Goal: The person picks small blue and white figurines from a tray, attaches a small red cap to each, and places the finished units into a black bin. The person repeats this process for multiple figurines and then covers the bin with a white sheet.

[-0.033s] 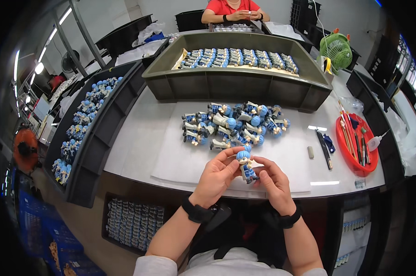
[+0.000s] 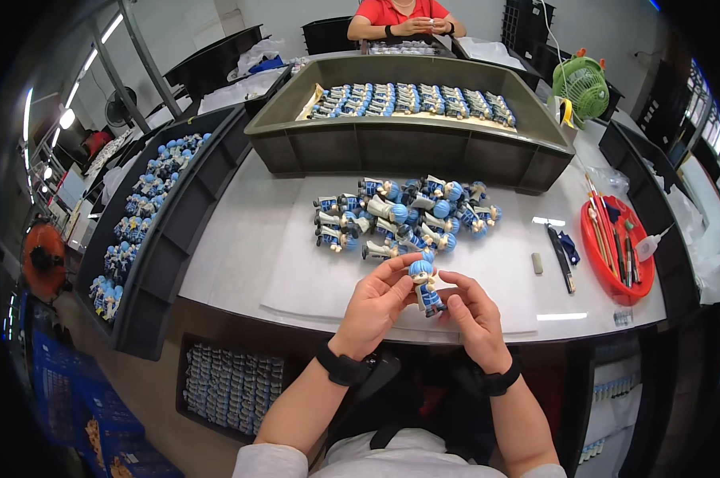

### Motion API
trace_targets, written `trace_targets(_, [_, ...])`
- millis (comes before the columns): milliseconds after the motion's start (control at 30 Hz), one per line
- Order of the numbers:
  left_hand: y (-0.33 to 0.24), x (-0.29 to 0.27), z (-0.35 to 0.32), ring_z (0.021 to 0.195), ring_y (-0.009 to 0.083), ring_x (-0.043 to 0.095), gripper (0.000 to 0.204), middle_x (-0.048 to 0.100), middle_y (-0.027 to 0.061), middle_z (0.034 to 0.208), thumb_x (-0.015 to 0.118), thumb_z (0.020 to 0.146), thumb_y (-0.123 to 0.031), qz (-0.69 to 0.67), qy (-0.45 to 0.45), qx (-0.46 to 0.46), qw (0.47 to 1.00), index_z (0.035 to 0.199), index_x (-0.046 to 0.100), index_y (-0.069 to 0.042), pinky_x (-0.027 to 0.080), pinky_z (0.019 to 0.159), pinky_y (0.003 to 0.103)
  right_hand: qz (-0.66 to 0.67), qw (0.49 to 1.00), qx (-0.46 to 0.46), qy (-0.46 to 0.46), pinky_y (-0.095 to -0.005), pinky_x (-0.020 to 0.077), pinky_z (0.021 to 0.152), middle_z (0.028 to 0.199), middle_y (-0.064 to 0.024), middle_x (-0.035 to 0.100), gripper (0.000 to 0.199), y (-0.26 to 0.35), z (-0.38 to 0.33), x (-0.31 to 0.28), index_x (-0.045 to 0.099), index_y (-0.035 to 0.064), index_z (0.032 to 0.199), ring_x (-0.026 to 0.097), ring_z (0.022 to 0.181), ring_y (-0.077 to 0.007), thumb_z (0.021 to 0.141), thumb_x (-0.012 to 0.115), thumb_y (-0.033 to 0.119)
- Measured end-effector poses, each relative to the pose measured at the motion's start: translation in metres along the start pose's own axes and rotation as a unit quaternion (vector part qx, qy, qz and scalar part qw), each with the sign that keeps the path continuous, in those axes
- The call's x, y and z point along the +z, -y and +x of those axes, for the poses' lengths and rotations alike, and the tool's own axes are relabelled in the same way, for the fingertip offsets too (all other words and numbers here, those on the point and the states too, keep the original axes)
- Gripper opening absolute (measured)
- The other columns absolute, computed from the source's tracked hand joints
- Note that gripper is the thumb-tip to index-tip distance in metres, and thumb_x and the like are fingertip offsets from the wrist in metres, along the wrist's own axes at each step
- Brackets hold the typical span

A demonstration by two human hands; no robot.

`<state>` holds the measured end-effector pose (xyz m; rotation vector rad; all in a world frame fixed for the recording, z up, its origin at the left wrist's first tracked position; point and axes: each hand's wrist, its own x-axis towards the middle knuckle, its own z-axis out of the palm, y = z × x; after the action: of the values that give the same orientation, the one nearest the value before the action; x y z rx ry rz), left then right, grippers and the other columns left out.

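Note:
A small figurine [image 2: 425, 288] with blue hair and a blue and white outfit is held upright over the near edge of the table, its front toward me. My left hand [image 2: 376, 307] grips it from the left, thumb and fingers closed at its side. From the right, my right hand [image 2: 475, 319] curls its thumb and index finger around the figurine's side and legs. Just beyond my hands lies a heap of similar figurines [image 2: 400, 213], jumbled on a white sheet [image 2: 312, 279]. Black bands circle both wrists.
A deep grey-green tray [image 2: 408, 147] holding rows of figurines stands behind the heap. Left is a dark bin [image 2: 208, 187] of figurines. At right are a red basket [image 2: 632, 291] of brushes, a black-handled tool [image 2: 561, 259] and a grey block [image 2: 537, 264]. A co-worker in red [image 2: 404, 12] sits opposite.

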<state>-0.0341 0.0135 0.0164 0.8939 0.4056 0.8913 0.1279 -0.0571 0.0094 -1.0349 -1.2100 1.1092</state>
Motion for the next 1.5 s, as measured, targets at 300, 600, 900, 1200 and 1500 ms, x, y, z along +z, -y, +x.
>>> trace_targets(300, [0.013,-0.007,0.004,0.098,0.0120,0.055,0.032,0.058,0.0064,0.115,0.049,0.095,-0.014,0.011,-0.024,0.018,0.999,0.125,0.049,-0.002,0.044,0.085,0.029,-0.054,0.998,-0.006,-0.022,-0.0248,0.0477,0.070,0.096,-0.0093,0.063,0.031,-0.003,0.002,0.002,0.047,0.0024,0.124,0.058,0.081,-0.0120,0.095,0.048,0.013])
trace_targets(600, [0.018,-0.008,0.003,0.096,0.0120,0.056,0.034,0.060,0.0061,0.111,0.052,0.093,-0.013,0.029,-0.021,0.039,0.999,0.125,0.050,-0.002,0.046,0.083,0.029,-0.019,0.997,-0.047,-0.055,-0.0248,0.0490,0.074,0.102,-0.0086,0.057,0.036,-0.007,0.001,0.006,0.047,0.0016,0.123,0.058,0.081,-0.0129,0.088,0.056,0.004])
trace_targets(900, [0.019,-0.012,0.001,0.106,0.0153,0.055,0.034,0.057,0.0094,0.118,0.052,0.091,-0.004,-0.005,-0.015,0.064,0.998,0.125,0.050,-0.001,0.044,0.093,0.030,-0.080,0.988,-0.089,-0.096,-0.0257,0.0504,0.077,0.100,-0.0084,0.056,0.054,-0.015,0.006,0.007,0.047,0.0007,0.123,0.059,0.087,-0.0142,0.075,0.071,-0.002])
trace_targets(1200, [0.017,-0.003,0.000,0.101,0.0133,0.056,0.032,0.058,0.0089,0.116,0.053,0.092,-0.006,0.111,-0.044,0.088,0.989,0.123,0.051,0.000,0.047,0.088,0.028,-0.068,0.991,-0.056,-0.098,-0.0244,0.0502,0.073,0.099,-0.0095,0.058,0.058,-0.014,0.002,0.004,0.047,0.0007,0.123,0.058,0.084,-0.0124,0.072,0.075,0.003])
trace_targets(1500, [0.018,-0.001,0.003,0.091,0.0140,0.061,0.031,0.060,0.0100,0.111,0.048,0.095,-0.012,0.076,-0.102,0.014,0.992,0.124,0.050,-0.001,0.053,0.077,0.028,-0.029,0.995,-0.066,-0.062,-0.0228,0.0495,0.070,0.097,-0.0085,0.060,0.064,-0.012,0.001,0.002,0.048,0.0000,0.123,0.058,0.081,-0.0116,0.068,0.080,0.007])
